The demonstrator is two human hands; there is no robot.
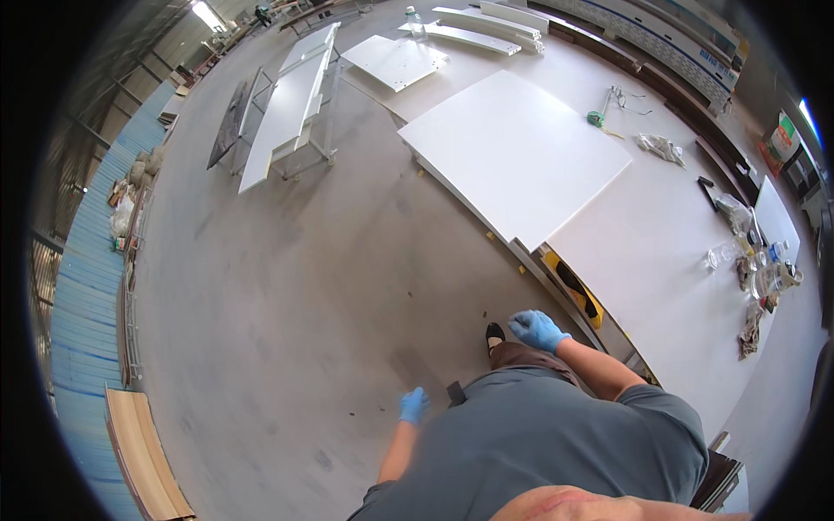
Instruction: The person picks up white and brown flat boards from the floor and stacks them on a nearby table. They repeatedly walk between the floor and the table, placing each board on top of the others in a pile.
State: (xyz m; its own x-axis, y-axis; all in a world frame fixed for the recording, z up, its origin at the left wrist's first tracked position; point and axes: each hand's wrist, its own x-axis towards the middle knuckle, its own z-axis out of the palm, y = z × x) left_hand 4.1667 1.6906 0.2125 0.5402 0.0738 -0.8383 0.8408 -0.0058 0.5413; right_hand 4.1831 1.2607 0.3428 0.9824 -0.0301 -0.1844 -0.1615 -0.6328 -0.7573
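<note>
My right hand (537,330), in a blue glove, hovers beside the near edge of a long worktable (643,252). Its fingers are curled in, and nothing shows in them. Lower and to the left, my left hand (414,405), also blue-gloved, hangs over the floor with its fingers loosely bent and no object visible in it. A large white panel (521,156) lies flat on the table, ahead of my right hand. Closest to that hand is a yellow and black item (572,285) at the table's side, partly hidden under the edge.
White boards lie on a metal rack (295,104) ahead left. A smaller white panel (395,61) and stacked white strips (486,26) lie farther along the table. Clear bottles (725,253), a crumpled cloth (660,148) and a green tape measure (596,119) sit on it. Wood-coloured boards (148,451) stand at left.
</note>
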